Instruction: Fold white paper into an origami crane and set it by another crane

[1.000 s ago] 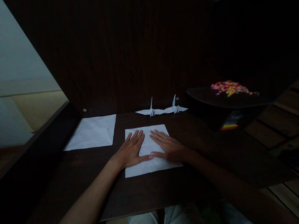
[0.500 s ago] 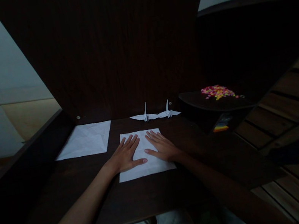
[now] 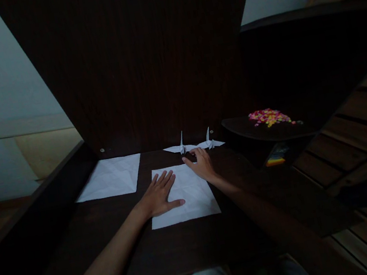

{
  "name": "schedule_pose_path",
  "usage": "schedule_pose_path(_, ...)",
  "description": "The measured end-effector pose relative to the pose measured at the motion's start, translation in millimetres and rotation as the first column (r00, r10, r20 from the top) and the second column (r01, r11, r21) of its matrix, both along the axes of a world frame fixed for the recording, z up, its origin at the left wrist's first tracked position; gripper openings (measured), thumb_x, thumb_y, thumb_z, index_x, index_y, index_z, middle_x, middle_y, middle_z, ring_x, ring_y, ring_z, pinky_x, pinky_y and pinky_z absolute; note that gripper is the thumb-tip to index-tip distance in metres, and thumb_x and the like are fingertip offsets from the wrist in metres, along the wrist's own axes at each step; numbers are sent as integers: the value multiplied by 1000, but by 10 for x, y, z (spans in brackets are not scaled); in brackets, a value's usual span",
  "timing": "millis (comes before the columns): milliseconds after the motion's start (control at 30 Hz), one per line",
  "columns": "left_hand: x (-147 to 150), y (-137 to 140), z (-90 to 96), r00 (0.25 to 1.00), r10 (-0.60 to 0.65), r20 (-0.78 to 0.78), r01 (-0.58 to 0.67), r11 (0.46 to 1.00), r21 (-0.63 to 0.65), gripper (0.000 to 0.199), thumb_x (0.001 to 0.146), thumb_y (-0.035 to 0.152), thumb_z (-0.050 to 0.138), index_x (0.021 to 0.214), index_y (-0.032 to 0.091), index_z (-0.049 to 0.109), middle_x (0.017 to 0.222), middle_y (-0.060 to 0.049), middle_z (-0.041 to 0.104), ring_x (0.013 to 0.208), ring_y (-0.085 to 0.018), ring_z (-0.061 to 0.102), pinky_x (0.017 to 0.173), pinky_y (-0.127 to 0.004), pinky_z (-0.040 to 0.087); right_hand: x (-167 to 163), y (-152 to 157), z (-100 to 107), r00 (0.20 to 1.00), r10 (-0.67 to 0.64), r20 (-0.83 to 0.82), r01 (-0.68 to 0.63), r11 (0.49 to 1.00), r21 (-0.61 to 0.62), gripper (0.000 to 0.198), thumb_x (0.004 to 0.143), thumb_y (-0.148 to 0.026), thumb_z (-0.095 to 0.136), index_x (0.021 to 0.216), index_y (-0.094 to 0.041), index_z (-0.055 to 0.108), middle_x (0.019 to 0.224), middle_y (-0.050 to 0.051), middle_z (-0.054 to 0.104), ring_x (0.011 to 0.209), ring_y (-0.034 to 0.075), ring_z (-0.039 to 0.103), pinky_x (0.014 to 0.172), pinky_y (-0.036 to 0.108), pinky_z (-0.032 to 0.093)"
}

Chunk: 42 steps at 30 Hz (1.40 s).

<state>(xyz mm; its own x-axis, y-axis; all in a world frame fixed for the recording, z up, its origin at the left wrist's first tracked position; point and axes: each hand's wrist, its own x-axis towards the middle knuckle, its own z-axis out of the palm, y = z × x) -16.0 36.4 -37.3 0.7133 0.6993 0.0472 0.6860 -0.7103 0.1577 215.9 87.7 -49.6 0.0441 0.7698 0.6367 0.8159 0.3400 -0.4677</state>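
Note:
A white square sheet of paper (image 3: 200, 201) with faint creases lies on the dark wooden desk (image 3: 175, 252). My left hand (image 3: 159, 197) rests flat on its left half, fingers stretched. Over the sheet's far right corner, my right hand (image 3: 203, 164) reaches forward with bent fingers and the thumb apart; nothing shows in its grasp. Its fingertips are close to two white origami cranes, a left one (image 3: 182, 149) and a right one (image 3: 210, 144), standing wing to wing at the back of the desk. Whether the fingertips touch a crane I cannot tell.
More white paper (image 3: 109, 179) lies at the back left, beside the raised side panel (image 3: 37, 196). On a small curved shelf (image 3: 238, 127) to the right sits a heap of small colourful pieces (image 3: 268, 117). A yellow-orange item (image 3: 275, 161) is below it. A tall dark panel (image 3: 141, 59) rises behind.
My right hand has lifted off the sheet's right half and moved forward toward the cranes, its fingers now bent. My left hand stays flat on the paper. The view has shifted slightly.

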Motion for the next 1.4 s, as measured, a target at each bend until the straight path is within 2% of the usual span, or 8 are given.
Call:
schedule_pose_path(267, -12, 2, -26, 1000, -2, 11, 2, 1000, -7, 96, 79, 78, 33, 149, 13, 22, 155, -15, 18, 144, -31, 13, 115, -49, 9, -76, 337, 55, 995, -103, 4, 103, 994, 25, 35, 79, -54, 59, 81, -19, 57, 73, 3, 57, 76, 22, 54, 71, 32, 41)
schedule_pose_path(433, 10, -30, 17, 999, 3, 45, -2, 1000, -17, 91, 81, 76, 34, 147, 13, 27, 154, -16, 23, 143, -33, 17, 114, -52, 14, -92, 372, 49, 998, -63, -7, 63, 996, 65, 20, 85, -36, 53, 75, -19, 58, 72, 5, 58, 76, 21, 53, 72, 31, 41)
schedule_pose_path(633, -4, -31, 141, 971, 13, 239, -33, 996, 82, 64, 89, 60, 41, 133, 15, 49, 142, -14, 46, 134, -32, 36, 111, -51, 25, -62, 322, 72, 998, -41, -52, 46, 994, 100, 19, 86, -24, 47, 74, -18, 60, 73, 6, 59, 72, 20, 52, 71, 32, 41)
schedule_pose_path(733, -58, 15, 216, 870, 115, 480, -203, 970, 135, 42, 94, 44, 42, 120, 15, 57, 122, -12, 61, 117, -27, 52, 101, -45, 40, -46, 235, 120, 997, -6, -75, 16, 992, 125, 23, 88, -27, 47, 72, -18, 61, 66, 4, 57, 66, 18, 51, 67, 31, 42)
schedule_pose_path(900, -132, 92, 283, 606, 226, 763, -411, 910, 57, 34, 87, 36, 58, 114, 16, 55, 110, -11, 62, 103, -25, 58, 90, -42, 47, -71, -92, 248, 973, 186, -137, -156, 967, 204, 23, 89, -30, 53, 72, -18, 64, 64, 2, 60, 59, 15, 52, 61, 29, 44)
schedule_pose_path(1033, -140, 84, 316, 476, 214, 853, -311, 948, -65, 41, 83, 32, 64, 120, 18, 52, 114, -10, 59, 102, -22, 59, 88, -39, 50, -135, -444, 382, 920, 358, -159, -306, 910, 281, 16, 87, -25, 59, 76, -17, 68, 66, 3, 63, 61, 15, 55, 60, 31, 46)
schedule_pose_path(1200, -122, -7, 411, 468, 86, 879, -88, 995, -50, 32, 80, 31, 68, 110, 21, 62, 117, -10, 57, 106, -23, 57, 84, -36, 53, -217, -766, 528, 863, 493, -110, -431, 832, 348, 10, 85, -19, 62, 83, -19, 72, 72, 5, 70, 63, 16, 60, 58, 32, 49)
schedule_pose_path(1400, -99, -90, 480, 456, 12, 890, -28, 1000, 1, 12, 81, 31, 67, 82, 21, 73, 113, -9, 58, 105, -24, 57, 93, -44, 48, -191, -904, 532, 811, 574, 112, -574, 746, 337, 17, 88, -16, 57, 95, -21, 72, 74, 4, 72, 65, 16, 64, 62, 31, 52)
